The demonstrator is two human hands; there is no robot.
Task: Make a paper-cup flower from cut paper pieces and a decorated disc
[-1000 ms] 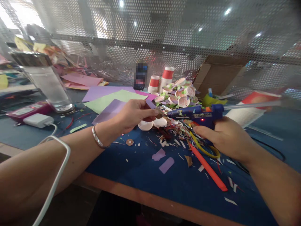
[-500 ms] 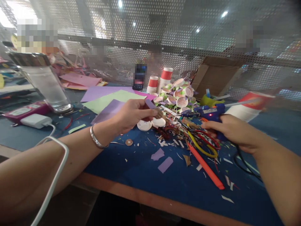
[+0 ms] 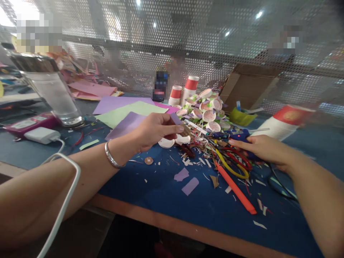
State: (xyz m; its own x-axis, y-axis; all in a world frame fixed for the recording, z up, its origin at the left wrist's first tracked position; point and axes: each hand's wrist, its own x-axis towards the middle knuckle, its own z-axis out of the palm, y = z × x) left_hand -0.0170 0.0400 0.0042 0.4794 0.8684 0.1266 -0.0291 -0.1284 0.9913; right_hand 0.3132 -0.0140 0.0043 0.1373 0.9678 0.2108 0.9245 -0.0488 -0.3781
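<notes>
My left hand (image 3: 154,132) is closed in a pinch on a small purple paper piece (image 3: 176,118), and a brown bit shows by the fingertips. My right hand (image 3: 268,148) grips a blue hot glue gun (image 3: 238,135) with a small red light lit and a glue stick poking out of its back. The gun's nozzle points left, low over a heap of scraps (image 3: 200,143). Just beyond my left fingers lie white paper-cup bottoms (image 3: 166,142). Right of the heap are yellow-handled scissors (image 3: 232,168) and an orange pen-like stick (image 3: 236,190).
Behind the heap rise a pile of cut cup bottoms (image 3: 209,115) and stacked paper cups (image 3: 191,86). Another cup stack (image 3: 287,120) leans at right. A glass bottle (image 3: 57,95) stands left, near a white cable (image 3: 68,193) crossing my left forearm. Coloured paper sheets (image 3: 123,104) lie mid-table.
My right hand has lowered the glue gun toward the scrap heap, its nozzle shifting slightly right. My left hand keeps its pinch on the purple paper, almost unmoved.
</notes>
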